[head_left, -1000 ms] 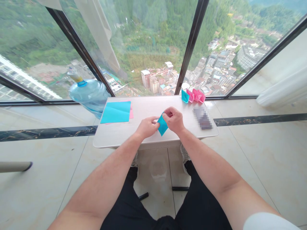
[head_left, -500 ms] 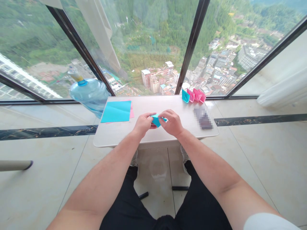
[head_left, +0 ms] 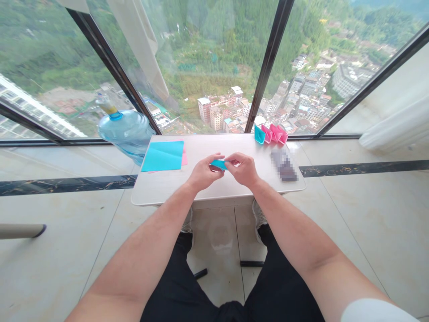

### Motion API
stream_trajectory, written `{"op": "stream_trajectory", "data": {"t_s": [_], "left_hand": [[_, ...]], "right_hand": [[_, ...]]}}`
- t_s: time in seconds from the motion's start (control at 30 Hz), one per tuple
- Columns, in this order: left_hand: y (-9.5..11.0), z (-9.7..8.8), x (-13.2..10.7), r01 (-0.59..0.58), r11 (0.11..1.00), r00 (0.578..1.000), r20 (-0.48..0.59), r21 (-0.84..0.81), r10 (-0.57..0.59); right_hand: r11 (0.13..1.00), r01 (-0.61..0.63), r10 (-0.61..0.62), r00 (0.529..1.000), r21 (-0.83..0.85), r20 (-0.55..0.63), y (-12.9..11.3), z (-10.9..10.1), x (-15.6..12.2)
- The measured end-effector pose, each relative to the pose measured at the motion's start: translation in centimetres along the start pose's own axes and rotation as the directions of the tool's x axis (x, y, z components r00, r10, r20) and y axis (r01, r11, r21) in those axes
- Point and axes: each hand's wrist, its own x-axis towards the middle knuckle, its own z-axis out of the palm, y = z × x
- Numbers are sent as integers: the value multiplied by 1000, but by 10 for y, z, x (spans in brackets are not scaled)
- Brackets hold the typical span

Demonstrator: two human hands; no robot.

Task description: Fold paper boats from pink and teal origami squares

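A small piece of folded blue paper (head_left: 219, 164) is held between my two hands, just above the front half of the white table (head_left: 174, 188). My left hand (head_left: 205, 171) grips its left end, thumb and fingers on either side. At the right end, my right hand (head_left: 242, 168) pinches the paper with thumb and fingertips. The fingers cover both ends, so the full shape of the fold is hidden. To the left lies a sheet of blue paper (head_left: 162, 156) with a crease across it, over a pink sheet (head_left: 184, 157).
Along the table's back right edge stand a folded blue paper boat (head_left: 259, 134) and several pink paper boats (head_left: 277, 134). A pixelated dark object (head_left: 284, 165) lies at the right. Behind the table's left corner is a large water bottle (head_left: 125, 132), by the windows.
The folded blue paper has turned and now shows as a narrow strip instead of a pointed shape. My left fingers have spread along it, and my right hand has shifted slightly right.
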Motion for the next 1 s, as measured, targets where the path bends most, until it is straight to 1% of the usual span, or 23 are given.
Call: {"op": "stream_trajectory", "data": {"t_s": [0.1,0.17,0.23,0.3,0.33,0.47,0.53,0.63,0.77,0.9,1.0], "left_hand": [[-2,-2,0,-56,969,995,-62,243,72],[-2,-3,0,-95,924,991,-54,371,123],[0,-4,0,-136,887,986,-29,441,166],[1,-4,0,-146,883,984,-22,446,174],[0,-3,0,-129,893,987,-29,431,157],[-3,-1,-1,-15,933,992,-113,358,59],[-4,0,-1,-19,939,989,-133,343,69],[-3,1,-2,-59,936,987,-121,348,107],[-1,3,-3,-50,920,983,-144,389,114],[-1,5,-4,-61,910,975,-169,410,142],[-1,6,-4,-61,911,974,-173,409,143]], "right_hand": [[986,-152,150,988,62,46,-3,-1,2],[972,-209,202,977,104,68,-3,-2,3],[962,-234,223,971,138,91,-2,-2,4],[958,-241,227,968,157,106,-1,-2,4],[959,-234,219,970,161,108,-1,-2,3],[975,-163,150,984,151,94,-1,0,1],[976,-165,152,984,142,96,-2,1,0],[965,-222,210,973,140,92,-3,4,1],[948,-284,271,957,144,100,-4,6,2],[943,-304,291,951,138,109,-3,6,2],[946,-302,294,952,117,85,-2,7,1]]}}
